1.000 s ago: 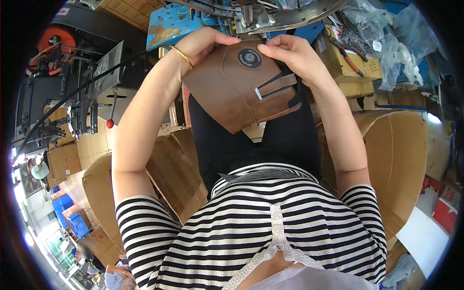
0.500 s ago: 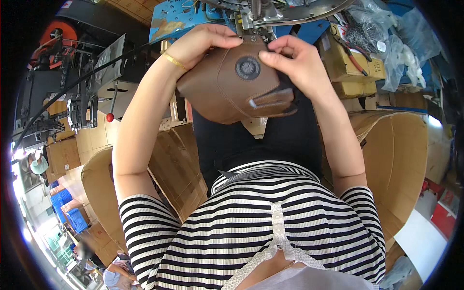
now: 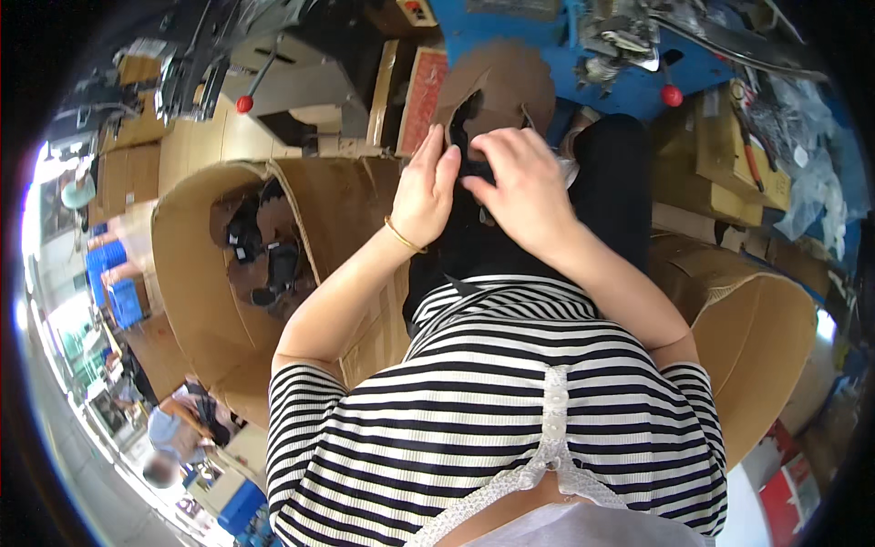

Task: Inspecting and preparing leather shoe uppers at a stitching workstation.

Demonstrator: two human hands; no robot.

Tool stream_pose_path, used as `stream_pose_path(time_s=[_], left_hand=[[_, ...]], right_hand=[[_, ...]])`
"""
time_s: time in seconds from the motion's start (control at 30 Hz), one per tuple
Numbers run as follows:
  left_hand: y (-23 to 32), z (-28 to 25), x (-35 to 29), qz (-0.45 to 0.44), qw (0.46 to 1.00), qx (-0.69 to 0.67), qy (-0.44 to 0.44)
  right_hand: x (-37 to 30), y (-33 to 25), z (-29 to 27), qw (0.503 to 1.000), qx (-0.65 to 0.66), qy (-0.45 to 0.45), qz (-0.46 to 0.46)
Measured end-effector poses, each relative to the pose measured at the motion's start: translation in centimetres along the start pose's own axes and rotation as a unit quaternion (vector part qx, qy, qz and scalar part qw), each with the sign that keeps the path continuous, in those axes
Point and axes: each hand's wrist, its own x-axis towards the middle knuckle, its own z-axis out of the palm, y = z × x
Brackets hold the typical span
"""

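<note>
A brown stitched leather piece (image 3: 499,80), shaped like a shoe upper, is between my hands with its rounded end pointing away from me; motion blurs it. Black material edges its opening near my fingers. My left hand (image 3: 425,187) presses against the left edge of the opening, fingers straight and close together, thumb beside them. From the right, my right hand (image 3: 529,187) reaches over the opening, fingers bent and thumb stretched along the black material. Its fingertips are partly hidden. The round black badge is out of sight.
A blue machine (image 3: 565,68) with metal parts and a red-knobbed lever (image 3: 672,95) stands ahead. A cardboard box (image 3: 196,264) at left holds several brown-and-black pieces (image 3: 264,246). Another open carton (image 3: 756,319) is at right. Red-handled pliers (image 3: 753,159) lie among boxes and clear plastic bags (image 3: 811,173).
The brown leather piece has turned and come away from the machine; its black-edged opening now faces me. My hands have moved closer together and nearer my body. The view has shifted left.
</note>
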Motion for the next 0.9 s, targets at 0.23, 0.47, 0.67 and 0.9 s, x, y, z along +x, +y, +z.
stream_pose_path(time_s=[0.23,0.47,0.67,0.9], left_hand=[[-3.9,-2.7,-0.9,-0.038,0.994,-0.1,-0.027],[-5.5,-2.6,-1.7,-0.032,0.985,-0.172,0.006],[-7.1,-2.9,-1.9,-0.033,0.983,-0.182,-0.014],[-6.5,-2.9,-2.1,-0.055,0.976,-0.21,0.005]], right_hand=[[0.9,-1.5,0.8,0.998,0.021,-0.052,-0.04],[0.7,-2.9,2.9,0.998,0.022,-0.042,-0.044],[0.9,-3.3,3.7,0.998,0.02,-0.034,-0.058],[1.0,-3.7,4.2,0.998,0.003,-0.037,-0.057]])
